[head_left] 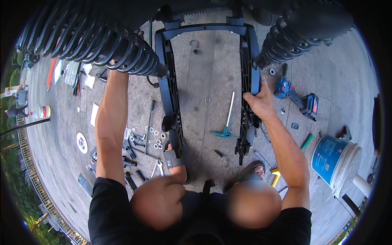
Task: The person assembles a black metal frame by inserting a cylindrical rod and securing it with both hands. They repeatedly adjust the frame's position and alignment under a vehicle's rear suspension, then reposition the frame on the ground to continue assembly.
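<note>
A black U-shaped metal frame (204, 27) stands in front of me, its two long side arms reaching back toward my feet. My right hand (261, 101) is closed round the right side arm, thumb on the inner side. My left forearm (111, 110) reaches up behind the large left coil spring shock absorber (98, 41); that hand is mostly hidden by the coils, so its grip does not show. The lower end of this shock meets the frame's left arm. A second coil spring shock absorber (281, 45) meets the right arm.
Between the frame arms lies a green T-handle wrench (223, 134). A cordless impact wrench (292, 92) and a blue-and-white bucket (332, 163) are on the right. Several washers (158, 143), a combination wrench (160, 166) and other tools lie left, near my foot.
</note>
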Motion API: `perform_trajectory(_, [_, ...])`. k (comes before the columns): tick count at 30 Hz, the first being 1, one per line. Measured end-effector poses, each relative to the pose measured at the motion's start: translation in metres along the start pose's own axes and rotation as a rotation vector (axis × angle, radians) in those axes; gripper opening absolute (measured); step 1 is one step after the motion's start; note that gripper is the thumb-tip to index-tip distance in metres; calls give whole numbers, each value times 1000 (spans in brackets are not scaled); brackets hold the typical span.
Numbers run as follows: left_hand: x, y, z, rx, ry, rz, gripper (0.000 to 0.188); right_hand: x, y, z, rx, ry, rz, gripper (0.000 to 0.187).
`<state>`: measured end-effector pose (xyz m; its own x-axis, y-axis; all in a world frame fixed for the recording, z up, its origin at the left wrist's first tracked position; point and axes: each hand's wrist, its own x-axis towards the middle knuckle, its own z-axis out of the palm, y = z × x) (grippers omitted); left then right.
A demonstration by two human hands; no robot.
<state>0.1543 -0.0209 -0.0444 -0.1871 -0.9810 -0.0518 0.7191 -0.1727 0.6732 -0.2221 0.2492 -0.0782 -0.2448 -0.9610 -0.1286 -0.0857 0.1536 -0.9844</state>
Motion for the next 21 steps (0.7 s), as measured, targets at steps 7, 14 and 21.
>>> perform_trajectory(7, [12, -3, 1, -18, 27, 55, 26, 10, 0, -2, -53, 11, -13, 68])
perform_trajectory(14, [9, -1, 0, -5, 54, 72, 26, 22, -5, 0, -101, 1, 16, 65])
perform_trajectory(21, [7, 3, 0, 9, 72, 88, 26, 24, -6, 0, -62, -24, 60, 65])
